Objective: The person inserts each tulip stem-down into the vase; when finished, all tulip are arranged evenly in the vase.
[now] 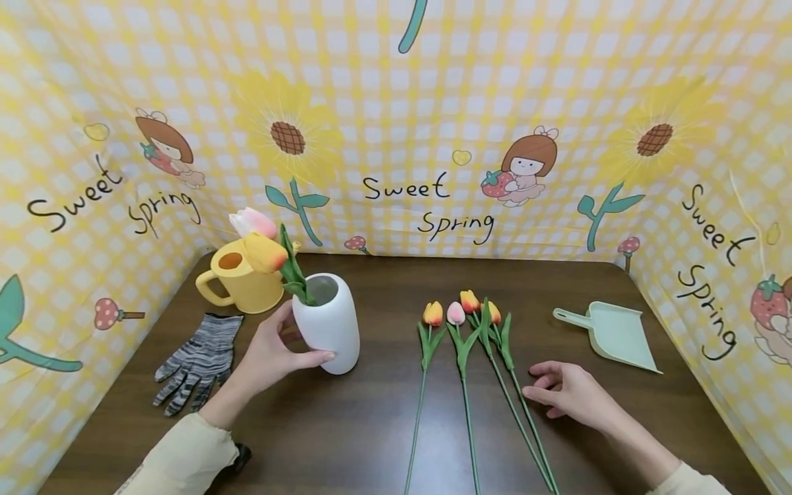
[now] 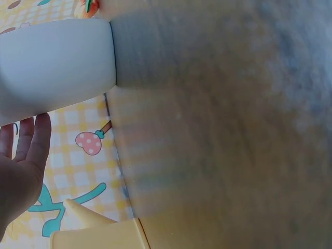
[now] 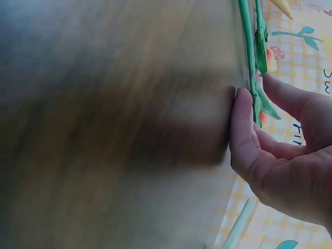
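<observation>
My left hand (image 1: 272, 352) holds a white vase (image 1: 331, 330) on the table, its thumb across the front and its fingers on the far side. Fingertips meet the vase wall (image 2: 57, 67) in the left wrist view. A pink-white tulip (image 1: 252, 223) and a yellow-orange tulip (image 1: 267, 253) lean left out of the vase mouth. Several tulips lie side by side mid-table, among them a pink one (image 1: 456, 313) and a yellow-red one (image 1: 432, 314). Beside the rightmost stem (image 1: 531, 419), my right hand (image 1: 572, 393) rests low with loosely bent fingers, holding nothing.
A yellow watering can (image 1: 256, 292) stands behind my left hand. Nearer lies a grey striped glove (image 1: 201, 357). At the right is a pale green dustpan (image 1: 621, 337). Yellow checked cloth (image 1: 396, 124) walls the back and sides of the brown table (image 1: 359, 426).
</observation>
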{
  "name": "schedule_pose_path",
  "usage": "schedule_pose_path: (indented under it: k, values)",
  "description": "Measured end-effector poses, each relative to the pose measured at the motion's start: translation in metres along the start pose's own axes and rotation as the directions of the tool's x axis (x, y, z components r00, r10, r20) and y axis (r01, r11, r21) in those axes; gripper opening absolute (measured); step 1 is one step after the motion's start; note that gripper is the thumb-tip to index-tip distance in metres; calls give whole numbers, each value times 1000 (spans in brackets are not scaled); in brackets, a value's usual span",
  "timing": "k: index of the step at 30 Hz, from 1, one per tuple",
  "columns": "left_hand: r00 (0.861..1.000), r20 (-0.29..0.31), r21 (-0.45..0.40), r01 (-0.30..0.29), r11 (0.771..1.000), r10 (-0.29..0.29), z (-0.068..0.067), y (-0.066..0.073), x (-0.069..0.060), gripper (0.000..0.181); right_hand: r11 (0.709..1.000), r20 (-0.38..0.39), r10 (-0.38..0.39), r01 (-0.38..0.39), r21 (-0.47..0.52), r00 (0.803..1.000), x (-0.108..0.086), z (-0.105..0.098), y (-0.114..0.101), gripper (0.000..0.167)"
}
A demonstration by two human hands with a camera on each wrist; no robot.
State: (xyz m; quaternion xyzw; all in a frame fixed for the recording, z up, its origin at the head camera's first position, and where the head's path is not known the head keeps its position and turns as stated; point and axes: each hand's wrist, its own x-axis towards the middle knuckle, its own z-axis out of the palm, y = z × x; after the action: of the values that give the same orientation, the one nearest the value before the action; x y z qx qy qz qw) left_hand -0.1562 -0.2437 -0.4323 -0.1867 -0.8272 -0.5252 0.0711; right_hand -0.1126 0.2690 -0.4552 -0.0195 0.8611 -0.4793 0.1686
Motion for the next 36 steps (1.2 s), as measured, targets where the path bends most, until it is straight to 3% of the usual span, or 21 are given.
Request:
schedule_pose_path:
  k: [23, 36]
  values:
    - [1000, -14, 22, 5, 1000, -5, 2, -1, 0, 86, 994, 61, 66, -71, 85, 996, 3, 7, -3, 34]
    - [999, -31, 35, 23, 999, -22, 3, 0, -2, 84, 990, 108, 63, -75, 118, 992, 7, 8, -3, 33]
